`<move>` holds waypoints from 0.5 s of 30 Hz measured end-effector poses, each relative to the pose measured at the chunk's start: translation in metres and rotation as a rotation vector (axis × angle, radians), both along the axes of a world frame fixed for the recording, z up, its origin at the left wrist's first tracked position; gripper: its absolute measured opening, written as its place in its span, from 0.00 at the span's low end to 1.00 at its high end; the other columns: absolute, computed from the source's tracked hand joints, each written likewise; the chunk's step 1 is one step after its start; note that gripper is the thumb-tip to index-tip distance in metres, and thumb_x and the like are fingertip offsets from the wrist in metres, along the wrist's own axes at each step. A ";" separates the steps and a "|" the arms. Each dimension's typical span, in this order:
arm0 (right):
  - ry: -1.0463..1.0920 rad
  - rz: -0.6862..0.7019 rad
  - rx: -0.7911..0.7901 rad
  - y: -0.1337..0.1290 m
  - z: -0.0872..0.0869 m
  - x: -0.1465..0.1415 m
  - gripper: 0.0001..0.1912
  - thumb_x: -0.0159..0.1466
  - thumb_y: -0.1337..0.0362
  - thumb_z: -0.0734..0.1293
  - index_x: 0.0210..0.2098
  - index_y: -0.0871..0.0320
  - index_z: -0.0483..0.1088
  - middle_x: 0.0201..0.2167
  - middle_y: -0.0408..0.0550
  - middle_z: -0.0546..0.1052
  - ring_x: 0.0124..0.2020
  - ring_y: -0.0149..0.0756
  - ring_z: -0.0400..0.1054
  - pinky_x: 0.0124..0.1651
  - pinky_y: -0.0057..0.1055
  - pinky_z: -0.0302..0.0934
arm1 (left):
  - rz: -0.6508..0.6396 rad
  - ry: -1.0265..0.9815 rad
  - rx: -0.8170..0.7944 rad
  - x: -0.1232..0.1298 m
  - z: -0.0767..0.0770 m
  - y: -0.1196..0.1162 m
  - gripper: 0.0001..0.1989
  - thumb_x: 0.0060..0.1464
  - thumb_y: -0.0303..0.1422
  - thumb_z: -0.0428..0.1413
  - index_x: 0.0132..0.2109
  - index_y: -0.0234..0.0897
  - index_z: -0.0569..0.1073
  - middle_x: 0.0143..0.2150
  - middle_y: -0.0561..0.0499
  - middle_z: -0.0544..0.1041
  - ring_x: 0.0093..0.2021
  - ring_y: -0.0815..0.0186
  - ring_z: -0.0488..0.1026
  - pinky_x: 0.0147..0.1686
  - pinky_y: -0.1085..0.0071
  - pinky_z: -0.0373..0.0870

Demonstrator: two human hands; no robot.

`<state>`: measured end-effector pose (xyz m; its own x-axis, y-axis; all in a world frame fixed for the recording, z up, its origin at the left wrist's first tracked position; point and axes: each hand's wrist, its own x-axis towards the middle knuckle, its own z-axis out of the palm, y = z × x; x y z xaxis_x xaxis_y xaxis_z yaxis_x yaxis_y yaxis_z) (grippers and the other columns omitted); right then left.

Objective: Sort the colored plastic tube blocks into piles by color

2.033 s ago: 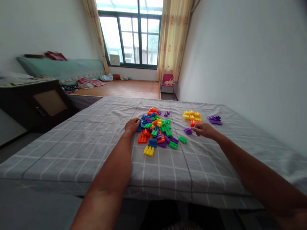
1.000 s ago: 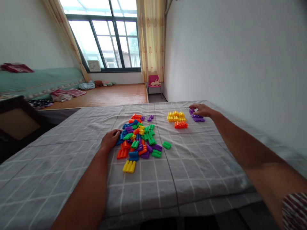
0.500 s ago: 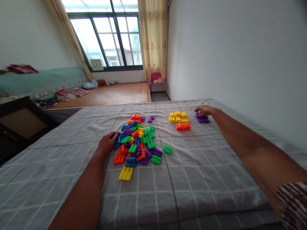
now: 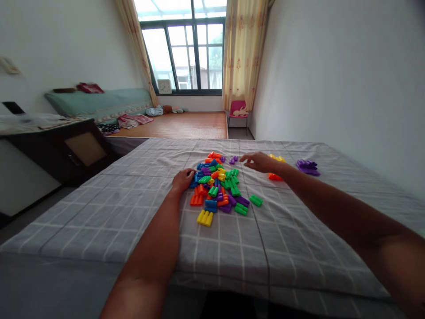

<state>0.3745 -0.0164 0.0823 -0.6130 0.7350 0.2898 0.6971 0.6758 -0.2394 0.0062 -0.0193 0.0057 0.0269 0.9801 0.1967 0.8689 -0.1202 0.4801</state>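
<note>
A mixed heap of green (image 4: 232, 182), blue, orange, purple and yellow plastic pieces lies on the grey checked cloth (image 4: 149, 221). My left hand (image 4: 183, 179) rests at the heap's left edge, beside blue pieces; what its curled fingers hold, if anything, is hidden. Over the cloth, my right hand (image 4: 257, 161) has its fingers apart and nothing in them, just right of small purple pieces (image 4: 233, 160). Its wrist partly covers a yellow group (image 4: 277, 157) and an orange group (image 4: 275, 177). Farther right sits a purple pile (image 4: 307, 167).
One green piece (image 4: 256, 200) lies right of the heap, and a yellow one (image 4: 205, 218) at its near end. A dark cabinet (image 4: 83, 150) stands at the left. Beyond the cloth are a low bed (image 4: 189, 125) and a pink chair (image 4: 238, 106).
My right hand has let go of the purple pile and moved left toward the small purple pieces. The camera has turned left. My left hand stays by the heap.
</note>
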 end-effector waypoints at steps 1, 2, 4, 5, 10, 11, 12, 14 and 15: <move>-0.005 0.069 0.001 -0.003 -0.002 -0.030 0.14 0.62 0.65 0.62 0.46 0.57 0.73 0.41 0.48 0.79 0.37 0.33 0.73 0.43 0.30 0.64 | -0.001 -0.001 0.002 0.000 0.000 0.000 0.18 0.58 0.41 0.46 0.46 0.42 0.78 0.43 0.50 0.80 0.42 0.63 0.74 0.37 0.73 0.65; -0.018 0.119 0.010 -0.005 -0.004 -0.057 0.15 0.62 0.67 0.62 0.47 0.57 0.73 0.42 0.49 0.78 0.38 0.34 0.72 0.44 0.30 0.64 | 0.001 -0.001 0.003 0.000 -0.001 -0.001 0.18 0.58 0.41 0.46 0.46 0.43 0.78 0.43 0.50 0.80 0.43 0.63 0.74 0.37 0.73 0.65; -0.026 0.164 0.053 -0.003 -0.009 -0.104 0.17 0.62 0.70 0.62 0.49 0.57 0.72 0.46 0.51 0.77 0.44 0.36 0.71 0.47 0.32 0.62 | 0.007 -0.004 0.002 0.001 -0.001 -0.001 0.18 0.58 0.40 0.46 0.46 0.43 0.78 0.44 0.50 0.80 0.43 0.62 0.74 0.37 0.72 0.64; -0.023 0.165 0.071 0.000 -0.011 -0.123 0.18 0.62 0.70 0.62 0.51 0.57 0.72 0.48 0.51 0.76 0.47 0.38 0.70 0.49 0.33 0.61 | 0.009 -0.009 0.003 0.001 -0.002 -0.001 0.18 0.58 0.40 0.46 0.46 0.43 0.78 0.44 0.50 0.80 0.44 0.62 0.74 0.37 0.72 0.64; -0.062 0.066 -0.007 0.020 -0.022 -0.168 0.13 0.61 0.60 0.68 0.44 0.54 0.75 0.41 0.49 0.78 0.42 0.39 0.71 0.43 0.31 0.62 | -0.023 -0.056 0.001 0.001 -0.003 0.000 0.18 0.59 0.40 0.47 0.46 0.42 0.78 0.44 0.49 0.80 0.43 0.62 0.74 0.37 0.71 0.64; -0.068 0.052 -0.026 0.022 -0.024 -0.168 0.11 0.59 0.59 0.69 0.41 0.54 0.76 0.37 0.47 0.79 0.38 0.37 0.71 0.39 0.29 0.62 | -0.026 -0.060 -0.001 0.001 -0.003 0.000 0.18 0.59 0.39 0.47 0.47 0.42 0.78 0.44 0.49 0.80 0.43 0.62 0.74 0.37 0.72 0.64; -0.060 0.042 -0.038 0.023 -0.024 -0.166 0.09 0.58 0.60 0.70 0.38 0.55 0.76 0.33 0.45 0.79 0.34 0.35 0.71 0.36 0.27 0.62 | -0.025 -0.062 -0.002 0.001 -0.003 0.000 0.18 0.59 0.39 0.47 0.47 0.42 0.78 0.44 0.49 0.80 0.43 0.62 0.74 0.37 0.72 0.64; 0.004 0.029 -0.061 0.022 -0.022 -0.155 0.06 0.55 0.63 0.71 0.34 0.55 0.76 0.29 0.43 0.78 0.30 0.32 0.69 0.33 0.25 0.60 | -0.020 -0.059 -0.006 0.001 -0.003 0.000 0.17 0.58 0.39 0.47 0.47 0.42 0.78 0.45 0.48 0.79 0.44 0.62 0.74 0.38 0.72 0.65; 0.057 0.022 -0.080 0.019 -0.020 -0.148 0.06 0.54 0.64 0.71 0.33 0.55 0.75 0.29 0.42 0.77 0.29 0.31 0.69 0.32 0.25 0.60 | -0.016 -0.055 -0.010 0.002 -0.002 -0.001 0.17 0.58 0.39 0.47 0.47 0.42 0.78 0.45 0.48 0.79 0.44 0.61 0.74 0.38 0.72 0.65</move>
